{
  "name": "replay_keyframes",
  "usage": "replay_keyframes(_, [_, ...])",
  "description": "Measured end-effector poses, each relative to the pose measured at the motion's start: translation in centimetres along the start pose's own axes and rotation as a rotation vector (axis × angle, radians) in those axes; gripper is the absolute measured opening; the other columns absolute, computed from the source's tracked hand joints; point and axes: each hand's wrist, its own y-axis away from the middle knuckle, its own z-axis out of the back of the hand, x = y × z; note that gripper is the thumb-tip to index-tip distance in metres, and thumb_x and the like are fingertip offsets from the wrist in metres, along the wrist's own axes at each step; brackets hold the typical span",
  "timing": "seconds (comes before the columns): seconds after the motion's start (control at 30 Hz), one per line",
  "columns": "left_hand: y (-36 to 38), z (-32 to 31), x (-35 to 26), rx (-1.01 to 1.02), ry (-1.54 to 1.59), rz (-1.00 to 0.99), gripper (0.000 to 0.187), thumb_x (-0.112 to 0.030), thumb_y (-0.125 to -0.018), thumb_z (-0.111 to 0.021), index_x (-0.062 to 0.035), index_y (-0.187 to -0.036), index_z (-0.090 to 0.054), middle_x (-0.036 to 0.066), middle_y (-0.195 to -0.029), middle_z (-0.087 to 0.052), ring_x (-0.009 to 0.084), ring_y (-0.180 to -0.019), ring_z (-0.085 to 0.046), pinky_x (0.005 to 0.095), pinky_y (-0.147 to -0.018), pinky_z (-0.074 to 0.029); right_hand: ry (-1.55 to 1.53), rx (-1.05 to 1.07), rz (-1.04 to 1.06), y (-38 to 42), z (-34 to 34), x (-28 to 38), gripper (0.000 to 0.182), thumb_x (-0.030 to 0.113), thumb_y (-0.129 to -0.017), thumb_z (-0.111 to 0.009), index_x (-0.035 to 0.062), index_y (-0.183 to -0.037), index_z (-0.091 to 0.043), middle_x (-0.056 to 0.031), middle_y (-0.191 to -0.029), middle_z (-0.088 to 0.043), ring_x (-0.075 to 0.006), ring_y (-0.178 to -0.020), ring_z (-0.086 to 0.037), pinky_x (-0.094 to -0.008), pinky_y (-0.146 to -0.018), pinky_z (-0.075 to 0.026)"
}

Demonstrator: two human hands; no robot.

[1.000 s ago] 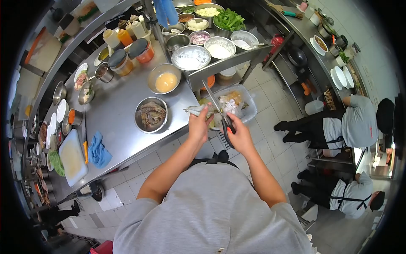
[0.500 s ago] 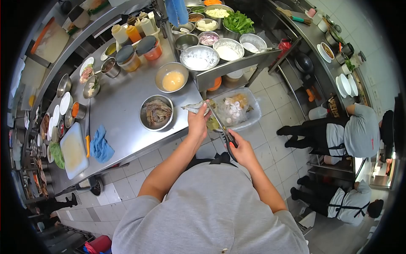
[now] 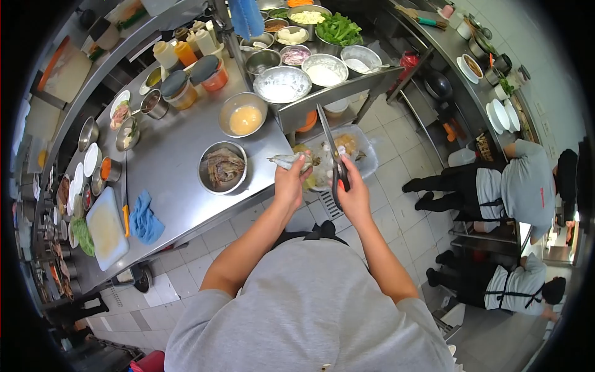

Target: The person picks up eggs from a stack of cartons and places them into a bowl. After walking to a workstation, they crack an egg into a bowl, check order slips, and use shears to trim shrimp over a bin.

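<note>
My left hand point(image 3: 290, 181) pinches a raw grey shrimp point(image 3: 284, 162) by the table's right corner, its head end pointing right. In my right hand point(image 3: 355, 197) is a pair of black-handled scissors point(image 3: 330, 140), blades pointing up and away from me, to the right of the shrimp and apart from it. Whether the blades are parted is hard to make out. A steel bowl point(image 3: 204, 181) with several shrimp point(image 3: 224, 166) stands left of my left hand. Beyond the scissors is a clear plastic bin point(image 3: 370, 162) holding plastic bags and scraps, partly hidden by my hands.
On the steel table point(image 3: 180, 155) stand a bowl of yellow liquid point(image 3: 246, 119), a blue cloth point(image 3: 146, 218), a cutting board point(image 3: 106, 229) and an orange-handled knife point(image 3: 126, 220). A shelf with ingredient bowls point(image 3: 282, 85) rises at the back. Two people point(image 3: 527, 186) work at the right.
The scissors have moved off the shrimp and swung upright, and my right hand has risen slightly. My left hand keeps the shrimp, now held more level. The view has shifted a little.
</note>
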Motion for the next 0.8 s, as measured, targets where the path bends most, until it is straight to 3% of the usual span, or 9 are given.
replay_keyframes(0.17, [1.2, -0.3, 0.9, 0.138, -0.051, 0.033, 0.029, -0.012, -0.096, -0.062, -0.0084, -0.124, -0.055, 0.006, -0.12, -0.065, 0.0163, -0.11, -0.062, 0.0382, -0.091, -0.052, 0.074, -0.006, 0.015, -2.8, -1.3, 4.6, 0.064, -0.003, -0.084, -0.063, 0.0124, -0.143, -0.047, -0.0166, -0.114, -0.068, -0.0193, -0.095, -0.068, -0.0306, -0.084, -0.052])
replay_keyframes(0.27, [1.6, 0.0, 1.2, 0.141, -0.104, 0.025, 0.025, -0.015, -0.097, -0.062, -0.0093, -0.121, -0.059, 0.004, -0.12, -0.065, 0.0169, -0.109, -0.062, 0.0417, -0.09, -0.05, 0.127, 0.027, -0.035, -3.3, -1.7, 4.4, 0.063, -0.003, -0.084, -0.063, 0.0122, -0.143, -0.048, -0.0166, -0.113, -0.069, -0.0193, -0.094, -0.068, -0.0299, -0.083, -0.052])
replay_keyframes(0.37, [2.2, -0.2, 0.4, 0.111, -0.088, 0.036, 0.026, -0.012, -0.097, -0.061, -0.008, -0.123, -0.057, 0.006, -0.118, -0.067, 0.0175, -0.107, -0.063, 0.0375, -0.089, -0.052, 0.027, 0.026, 0.017, -3.6, -2.5, 1.7, 0.063, -0.004, -0.084, -0.062, 0.0111, -0.143, -0.047, -0.0169, -0.112, -0.069, -0.02, -0.093, -0.068, -0.0298, -0.083, -0.052])
replay_keyframes(0.47, [2.0, 0.3, 0.4, 0.094, -0.063, 0.091, 0.025, -0.017, -0.098, -0.061, -0.0095, -0.121, -0.057, 0.004, -0.12, -0.066, 0.0179, -0.111, -0.061, 0.0439, -0.093, -0.049, 0.017, 0.043, 0.019, -3.3, -2.1, 3.3, 0.061, -0.007, -0.086, -0.06, 0.008, -0.143, -0.045, -0.0153, -0.107, -0.069, -0.0175, -0.091, -0.066, -0.0278, -0.083, -0.05])
replay_keyframes(0.57, [1.2, 1.2, 0.1, 0.077, 0.069, 0.152, 0.026, -0.018, -0.098, -0.06, -0.0099, -0.123, -0.055, 0.006, -0.122, -0.066, 0.0205, -0.112, -0.061, 0.0459, -0.096, -0.048, -0.152, 0.081, -0.054, -3.7, -1.7, 0.0, 0.059, -0.009, -0.088, -0.056, 0.0046, -0.144, -0.043, -0.0121, -0.104, -0.068, -0.0136, -0.092, -0.064, -0.025, -0.083, -0.048])
replay_keyframes(0.8, [0.7, 2.4, -0.2, 0.059, 0.075, 0.141, 0.029, -0.019, -0.098, -0.061, -0.0117, -0.124, -0.054, 0.005, -0.121, -0.065, 0.0192, -0.109, -0.061, 0.0455, -0.096, -0.048, -0.288, 0.089, -0.102, -4.4, -0.1, 0.1, 0.063, -0.013, -0.088, -0.056, 0.0042, -0.146, -0.04, -0.0072, -0.107, -0.065, -0.0091, -0.094, -0.061, -0.0221, -0.084, -0.047])
